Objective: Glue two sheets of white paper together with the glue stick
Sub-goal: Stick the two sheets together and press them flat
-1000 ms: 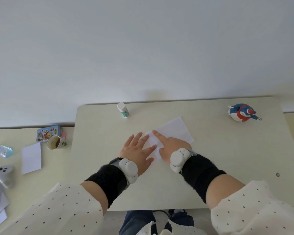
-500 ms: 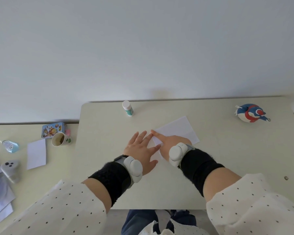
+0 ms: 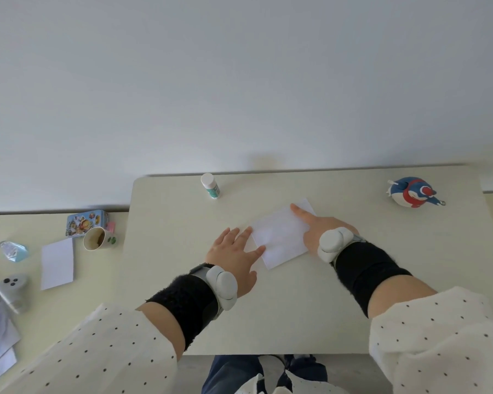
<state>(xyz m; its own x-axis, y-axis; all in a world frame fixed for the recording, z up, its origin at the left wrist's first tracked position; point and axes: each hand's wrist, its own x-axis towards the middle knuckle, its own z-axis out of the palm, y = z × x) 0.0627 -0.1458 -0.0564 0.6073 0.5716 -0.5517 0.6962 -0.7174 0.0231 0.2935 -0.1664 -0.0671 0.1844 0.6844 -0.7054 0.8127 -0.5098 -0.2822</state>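
While the left hand (image 3: 234, 251) lies flat with its fingers straight and spread, its thumb tip touching the near-left edge of the paper (image 3: 279, 237), the right hand (image 3: 315, 230) presses down on the paper's right side with the index finger stretched out along the far edge; its other fingers cannot be made out clearly. Neither hand is curled round anything. The paper lies flat on the table (image 3: 310, 308) between the two hands, turned at a slant, and whether it is one sheet or two stacked cannot be told. The glue stick (image 3: 210, 185) stands upright, capped, beyond the left hand near the table's far edge, well apart from the paper. Far to the right of the right hand sits a blue, red and white toy (image 3: 410, 194). To the left of the left hand, on a lower surface, are a cup (image 3: 96, 238) lying on its side, a picture tin (image 3: 86, 222) just behind it, a loose white sheet (image 3: 57, 263), and a grey controller (image 3: 12, 291).
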